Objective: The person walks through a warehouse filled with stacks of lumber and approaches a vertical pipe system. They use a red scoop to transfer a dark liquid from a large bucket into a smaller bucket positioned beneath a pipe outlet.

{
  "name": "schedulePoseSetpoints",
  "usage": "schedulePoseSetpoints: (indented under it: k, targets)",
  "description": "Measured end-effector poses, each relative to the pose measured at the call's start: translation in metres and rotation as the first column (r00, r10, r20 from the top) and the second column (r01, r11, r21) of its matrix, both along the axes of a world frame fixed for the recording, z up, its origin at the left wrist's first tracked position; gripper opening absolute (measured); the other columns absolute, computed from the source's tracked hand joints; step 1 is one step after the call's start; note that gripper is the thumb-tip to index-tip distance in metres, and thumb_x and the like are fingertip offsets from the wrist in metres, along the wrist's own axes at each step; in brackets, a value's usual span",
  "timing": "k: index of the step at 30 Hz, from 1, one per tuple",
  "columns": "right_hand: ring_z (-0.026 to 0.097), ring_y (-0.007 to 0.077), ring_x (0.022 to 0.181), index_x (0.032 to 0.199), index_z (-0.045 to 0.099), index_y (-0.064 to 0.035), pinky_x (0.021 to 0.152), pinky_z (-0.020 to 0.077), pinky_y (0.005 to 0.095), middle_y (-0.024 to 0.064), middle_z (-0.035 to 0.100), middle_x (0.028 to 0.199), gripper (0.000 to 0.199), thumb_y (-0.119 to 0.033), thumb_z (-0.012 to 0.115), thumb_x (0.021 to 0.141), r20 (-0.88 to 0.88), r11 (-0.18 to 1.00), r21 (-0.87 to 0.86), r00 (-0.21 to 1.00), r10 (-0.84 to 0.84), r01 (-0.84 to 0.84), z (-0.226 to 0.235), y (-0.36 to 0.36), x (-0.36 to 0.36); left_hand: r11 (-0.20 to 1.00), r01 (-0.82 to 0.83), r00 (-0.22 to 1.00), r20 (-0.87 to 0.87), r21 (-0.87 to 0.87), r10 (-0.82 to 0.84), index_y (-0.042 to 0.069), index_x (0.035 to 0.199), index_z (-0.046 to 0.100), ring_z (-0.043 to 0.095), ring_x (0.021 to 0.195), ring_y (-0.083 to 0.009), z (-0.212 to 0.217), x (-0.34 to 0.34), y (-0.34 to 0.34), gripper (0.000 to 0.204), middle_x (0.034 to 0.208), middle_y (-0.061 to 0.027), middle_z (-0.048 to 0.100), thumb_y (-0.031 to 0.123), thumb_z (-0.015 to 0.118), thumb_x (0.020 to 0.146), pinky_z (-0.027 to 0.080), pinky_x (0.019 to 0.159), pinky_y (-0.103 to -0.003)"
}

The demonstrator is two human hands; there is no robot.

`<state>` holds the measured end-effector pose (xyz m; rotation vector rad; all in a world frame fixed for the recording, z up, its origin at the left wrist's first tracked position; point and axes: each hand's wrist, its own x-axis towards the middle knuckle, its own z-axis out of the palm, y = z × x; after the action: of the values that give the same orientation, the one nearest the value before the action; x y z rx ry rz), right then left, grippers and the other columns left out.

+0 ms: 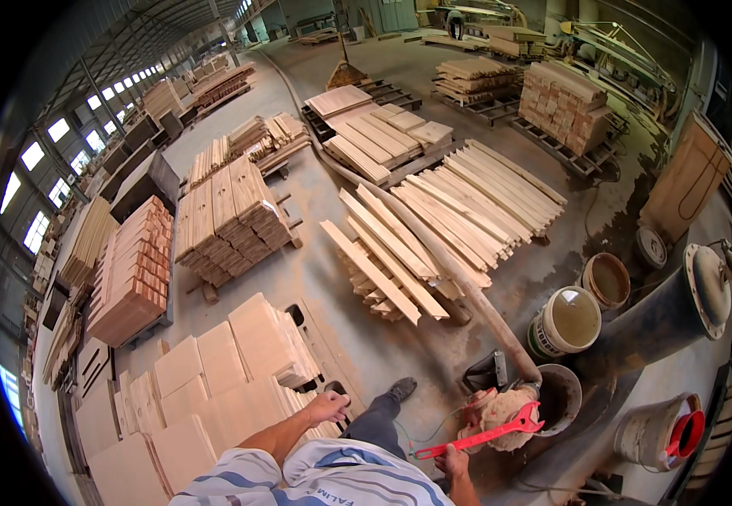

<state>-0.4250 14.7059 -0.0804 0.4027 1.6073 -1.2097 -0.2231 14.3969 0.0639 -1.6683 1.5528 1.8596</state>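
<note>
A red wrench (480, 437) is gripped near its end by the right hand (453, 462), fingers curled round it, low in the frame, right of the middle. Its head is seen over a dusty machine (499, 408); whether they touch cannot be told. The left hand (328, 408) is half curled beside stacked boards (222, 363) at the lower left; whether anything is held cannot be told. Buckets (545, 336) are seen at the right. Wood strips (488, 198) are piled above the middle, by a long pipe (437, 244).
</note>
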Motion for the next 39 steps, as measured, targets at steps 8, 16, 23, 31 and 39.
schedulePoseSetpoints:
  k: [8, 16, 23, 31, 39]
  targets:
    - [0.06, 0.0232, 0.059, 0.094, 0.054, 0.0016, 0.051, 0.0533, 0.0341, 0.0142, 0.059, 0.076, 0.029, -0.026, 0.046, 0.089, -0.008, 1.0, 0.0, 1.0, -0.01, 0.01, -0.006, -0.001, 0.002, 1.0, -0.01, 1.0, -0.014, -0.027, 0.01, 0.001, 0.098, 0.054, 0.061, 0.07, -0.0164, 0.0, 0.002, -0.004, 0.044, 0.084, -0.0091, 0.06, 0.043, 0.054, 0.083, 0.051, 0.062, -0.028]
    - [0.055, 0.0198, 0.048, 0.084, 0.054, -0.0006, 0.043, 0.0483, 0.0307, 0.0124, 0.057, 0.067, 0.025, -0.024, 0.047, 0.086, -0.063, 0.996, -0.092, 0.998, -0.003, -0.003, 0.014, -0.005, 0.0, 0.999, -0.007, 0.999, -0.051, -0.034, 0.005, 0.003, 0.089, 0.054, 0.061, 0.068, -0.0155, 0.009, -0.002, -0.005, 0.04, 0.079, -0.0079, 0.06, 0.042, 0.055, 0.083, 0.05, 0.058, -0.028]
    - [0.056, 0.0161, 0.053, 0.083, 0.057, 0.0, 0.046, 0.0478, 0.0276, 0.0092, 0.058, 0.067, 0.029, -0.028, 0.049, 0.086, -0.021, 0.999, -0.017, 0.999, -0.043, 0.042, 0.018, -0.006, 0.001, 0.999, -0.031, 0.999, -0.043, 0.028, 0.032, 0.003, 0.089, 0.055, 0.061, 0.066, -0.0158, 0.0, 0.007, -0.001, 0.034, 0.078, -0.0086, 0.06, 0.036, 0.054, 0.085, 0.05, 0.057, -0.026]
    - [0.059, 0.0162, 0.062, 0.087, 0.058, -0.0001, 0.052, 0.0496, 0.0276, 0.0085, 0.06, 0.077, 0.031, -0.029, 0.048, 0.087, -0.02, 0.999, 0.032, 0.999, -0.043, 0.044, 0.009, -0.007, 0.008, 0.999, -0.034, 0.999, -0.022, 0.023, 0.034, 0.002, 0.097, 0.05, 0.061, 0.069, -0.0175, -0.002, 0.007, -0.002, 0.036, 0.083, -0.0105, 0.06, 0.036, 0.053, 0.086, 0.051, 0.061, -0.027]
    - [0.057, 0.0155, 0.061, 0.09, 0.056, 0.0004, 0.052, 0.0475, 0.0269, 0.0085, 0.06, 0.077, 0.031, -0.03, 0.048, 0.088, -0.039, 0.997, 0.021, 0.996, -0.079, 0.08, 0.006, -0.01, 0.016, 1.0, -0.004, 1.0, -0.026, 0.031, 0.005, 0.003, 0.097, 0.051, 0.062, 0.071, -0.0194, -0.006, 0.007, -0.007, 0.034, 0.083, -0.0108, 0.06, 0.035, 0.053, 0.087, 0.051, 0.061, -0.027]
